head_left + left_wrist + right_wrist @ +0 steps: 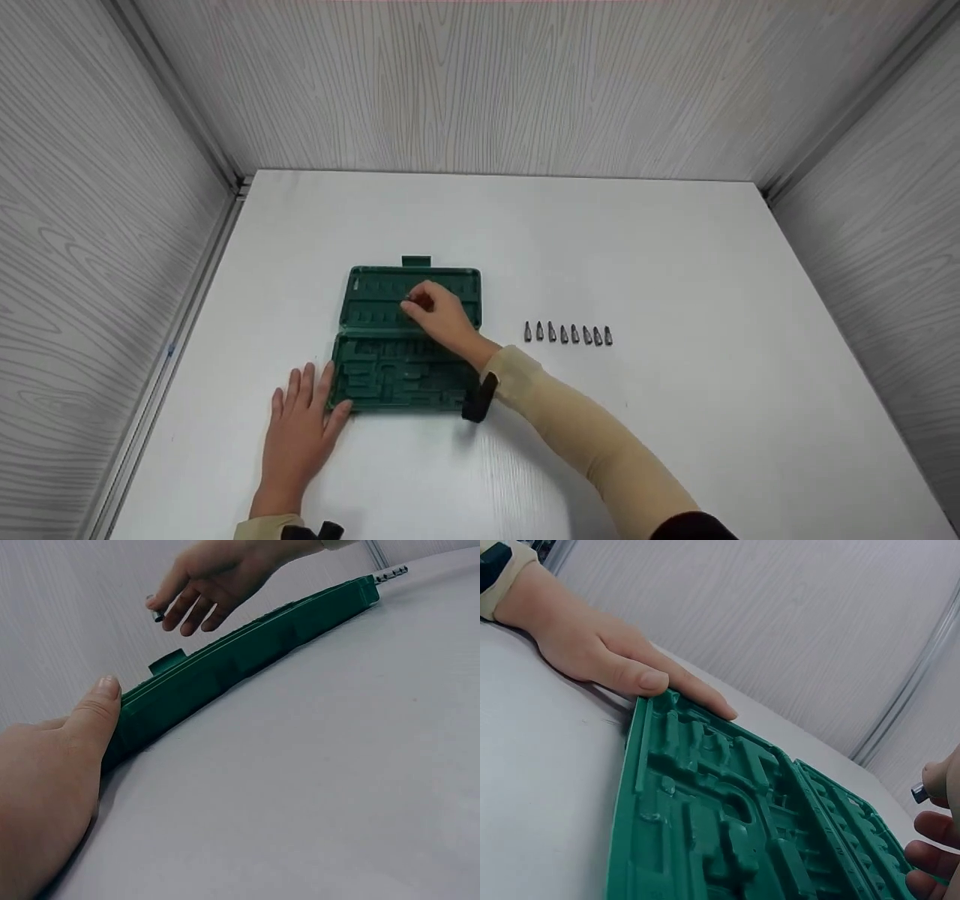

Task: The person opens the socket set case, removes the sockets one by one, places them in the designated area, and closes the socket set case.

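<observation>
An open green plastic case [412, 375] with moulded recesses lies on the table, its lid [367, 309] folded back on the far side. Over the lid, my right hand [444, 319] pinches a small metal screwdriver bit [156, 615] between thumb and index finger, raised above the slots. The shiny end of that bit also shows in the right wrist view. My left hand [296, 435] lies spread at the case's left side, its thumb and index finger touching the corner and edge. Several similar bits [564, 334] stand in a row right of the case.
The white table [675, 262] is enclosed by pale wood-grain panels at the back [487, 90] and both sides. A latch tab [416, 261] sticks out from the lid's far edge. A black wrist strap [480, 397] hangs over the case's near right corner.
</observation>
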Motion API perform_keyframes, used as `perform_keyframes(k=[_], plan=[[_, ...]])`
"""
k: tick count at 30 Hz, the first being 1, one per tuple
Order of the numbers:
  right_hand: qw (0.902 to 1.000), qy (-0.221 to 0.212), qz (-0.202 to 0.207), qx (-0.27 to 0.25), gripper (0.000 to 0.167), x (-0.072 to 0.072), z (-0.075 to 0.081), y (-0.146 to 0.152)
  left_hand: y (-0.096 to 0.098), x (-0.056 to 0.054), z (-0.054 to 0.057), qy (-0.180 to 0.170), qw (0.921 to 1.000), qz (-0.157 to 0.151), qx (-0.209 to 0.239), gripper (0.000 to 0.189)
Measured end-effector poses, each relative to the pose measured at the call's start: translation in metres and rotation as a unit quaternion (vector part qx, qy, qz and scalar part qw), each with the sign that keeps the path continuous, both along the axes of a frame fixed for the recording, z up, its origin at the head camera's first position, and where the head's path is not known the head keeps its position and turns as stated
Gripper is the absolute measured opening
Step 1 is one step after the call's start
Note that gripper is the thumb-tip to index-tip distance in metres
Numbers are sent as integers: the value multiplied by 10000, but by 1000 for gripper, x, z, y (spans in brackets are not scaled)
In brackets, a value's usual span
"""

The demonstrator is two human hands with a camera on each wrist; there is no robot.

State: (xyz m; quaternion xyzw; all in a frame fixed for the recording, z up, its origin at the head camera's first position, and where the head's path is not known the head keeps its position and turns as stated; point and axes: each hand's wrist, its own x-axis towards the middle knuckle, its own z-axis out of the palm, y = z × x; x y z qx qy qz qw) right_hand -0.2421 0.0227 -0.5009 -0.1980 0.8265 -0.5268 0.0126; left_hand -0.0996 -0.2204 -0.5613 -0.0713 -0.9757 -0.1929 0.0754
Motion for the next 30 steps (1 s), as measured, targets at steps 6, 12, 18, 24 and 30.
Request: perform_keyframes(k=[6,12,18,24,30], plan=[[9998,-120,-27,-133,18,14,2,17,0,0,-2,-25,10000,6,-23,68],[9993,-209,-99,-299,21,27,2,37,0,-1,-3,22,10000,-17,-36,68],[9987,-398,-195,-252,19,46,13,57,0,-1,-3,63,10000,-38,-16,68],[9985,-366,-256,-303,16,68,38,75,-1,-1,-3,127,9999,-40,17,68],[9973,-417,-499,-335,15,75,35,97,-1,0,-2,133,9999,-61,28,68]])
